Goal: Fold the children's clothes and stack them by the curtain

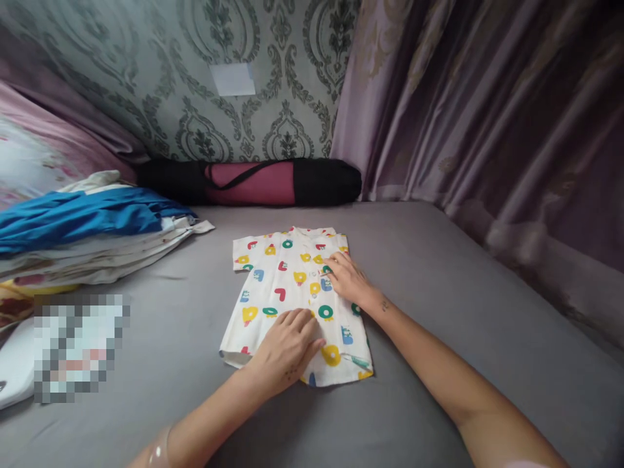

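Note:
A white child's short-sleeved shirt with a colourful cartoon print lies front up on the grey bed sheet, its collar pointing away from me. My left hand rests flat on the lower front, fingers stretched out and the thumb apart. On the upper right side lies my right hand, its fingers spread over the cloth near the button line. The right sleeve does not show; the hand covers that area. At the left, the other sleeve sticks out flat.
A pile of clothes, blue on top, stands at the left. Nearer me lies a white item, partly pixelated. A black and maroon long bag runs along the patterned wall. Purple curtains hang at the right.

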Tool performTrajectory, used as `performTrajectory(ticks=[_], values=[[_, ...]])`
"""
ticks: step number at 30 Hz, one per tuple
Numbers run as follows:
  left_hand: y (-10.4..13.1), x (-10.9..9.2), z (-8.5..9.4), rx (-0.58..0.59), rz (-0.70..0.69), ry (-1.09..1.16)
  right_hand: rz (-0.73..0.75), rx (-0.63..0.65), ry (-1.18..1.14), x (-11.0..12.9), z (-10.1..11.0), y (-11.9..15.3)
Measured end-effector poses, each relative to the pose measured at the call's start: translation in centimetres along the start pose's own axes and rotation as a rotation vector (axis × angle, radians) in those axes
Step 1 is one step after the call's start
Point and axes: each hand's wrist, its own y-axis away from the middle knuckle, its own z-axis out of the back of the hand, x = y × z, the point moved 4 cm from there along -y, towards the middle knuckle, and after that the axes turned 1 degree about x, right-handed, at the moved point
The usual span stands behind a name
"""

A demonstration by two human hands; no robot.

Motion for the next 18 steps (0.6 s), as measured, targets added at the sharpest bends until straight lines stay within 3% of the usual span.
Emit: performTrajectory(ticks=[5, 8, 10, 14, 18], values=[[0.8, -0.3, -2.1, -0.009, -0.037, 0.007, -0.001, 0.022, -0.029, -0.7, -2.1, -1.6], [1.4, -0.5, -3.1, 0.004, -0.014, 0.013, -0.113, -0.103, -0.138, -1.5, -2.1, -1.7], [1.5, -0.7, -3.3, -0.013, -0.012, 0.005, -0.134, -0.163, -0.230, -1.9, -1.9, -1.6], [1.3, -1.1, -2.9, -0.075, -0.053, -0.040, 0.018, -0.069, -0.352, -2.6, -1.5, -2.1], [1.4, -1.6, -2.9, -0.133, -0.202, -0.108, -0.149, -0.156, -0.229, -4.8, -0.5, -3.9]])
